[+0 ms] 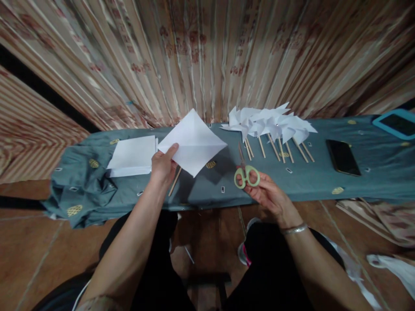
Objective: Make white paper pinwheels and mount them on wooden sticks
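Pinched at its left corner, a square sheet of white paper (197, 140) is in my left hand (164, 166), turned like a diamond with crease lines crossing its middle. My right hand (267, 192) grips a pair of scissors (247, 176) by the light green handles, blades pointing up and away from me. The scissors are apart from the sheet, to its right. Beneath the sheet, a wooden stick (175, 181) lies on the cloth, its upper end hidden. A stack of white paper (132, 155) lies just left of my left hand.
Several white paper pinwheels (270, 123) on wooden sticks lie at the back of the cloth-covered table (207, 196). Farther right are a black phone (343, 157) and a blue-framed device (397, 123). A patterned curtain (201, 56) hangs behind.
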The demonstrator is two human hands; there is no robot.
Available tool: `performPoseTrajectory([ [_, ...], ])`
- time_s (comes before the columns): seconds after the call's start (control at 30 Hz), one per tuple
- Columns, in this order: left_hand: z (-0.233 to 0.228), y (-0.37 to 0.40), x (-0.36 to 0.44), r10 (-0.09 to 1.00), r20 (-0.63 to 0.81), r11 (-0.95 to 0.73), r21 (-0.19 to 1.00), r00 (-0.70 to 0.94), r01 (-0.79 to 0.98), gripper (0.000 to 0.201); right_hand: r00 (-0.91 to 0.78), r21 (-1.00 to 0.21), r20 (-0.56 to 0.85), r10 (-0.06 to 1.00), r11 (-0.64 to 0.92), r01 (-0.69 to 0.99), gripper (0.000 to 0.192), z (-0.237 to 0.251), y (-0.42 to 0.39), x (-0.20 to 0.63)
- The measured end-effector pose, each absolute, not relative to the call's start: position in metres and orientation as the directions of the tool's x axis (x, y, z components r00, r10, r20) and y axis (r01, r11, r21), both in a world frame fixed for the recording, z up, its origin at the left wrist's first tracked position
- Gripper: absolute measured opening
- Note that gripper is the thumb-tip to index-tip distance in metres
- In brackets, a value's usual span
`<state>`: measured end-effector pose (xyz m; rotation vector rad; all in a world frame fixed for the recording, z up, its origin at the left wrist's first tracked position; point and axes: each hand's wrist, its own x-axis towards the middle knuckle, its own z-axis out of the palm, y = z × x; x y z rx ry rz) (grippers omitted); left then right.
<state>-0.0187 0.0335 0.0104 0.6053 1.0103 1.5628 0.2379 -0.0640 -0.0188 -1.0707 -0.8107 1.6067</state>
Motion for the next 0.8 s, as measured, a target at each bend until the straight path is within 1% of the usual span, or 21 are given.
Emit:
performPoseTrajectory([
  [0.17,0.01,0.044,-0.028,0.963,-0.058,-0.089,0.855,-0.265,-0.511,0.03,-0.267,-0.824,-0.308,0.913,-0.396,-0.405,0.046,-0.024,-0.071,0.223],
  [0.3,0.013,0.044,-0.03,0.958,-0.018,-0.129,0.862,-0.285,-0.49,0.034,-0.333,-0.827,-0.337,0.881,-0.446,-0.343,0.046,-0.026,-0.078,0.206],
  [0.43,0.016,0.042,-0.031,0.957,-0.013,-0.14,0.856,-0.291,-0.497,0.032,-0.306,-0.892,-0.276,0.911,-0.361,-0.272,0.047,-0.032,-0.085,0.19],
  [0.57,0.016,0.041,-0.027,0.96,-0.046,-0.103,0.858,-0.276,-0.502,0.031,-0.344,-0.937,-0.189,0.92,-0.274,-0.216,0.057,-0.036,-0.085,0.176],
  [0.67,0.015,0.041,-0.022,0.965,-0.051,-0.092,0.855,-0.258,-0.511,0.033,-0.372,-0.939,-0.187,0.909,-0.277,-0.206,0.062,-0.035,-0.081,0.167],
  [0.8,0.012,0.04,-0.015,0.964,-0.064,-0.085,0.846,-0.259,-0.526,0.042,-0.395,-0.936,-0.189,0.899,-0.287,-0.206,0.061,-0.033,-0.074,0.159],
])
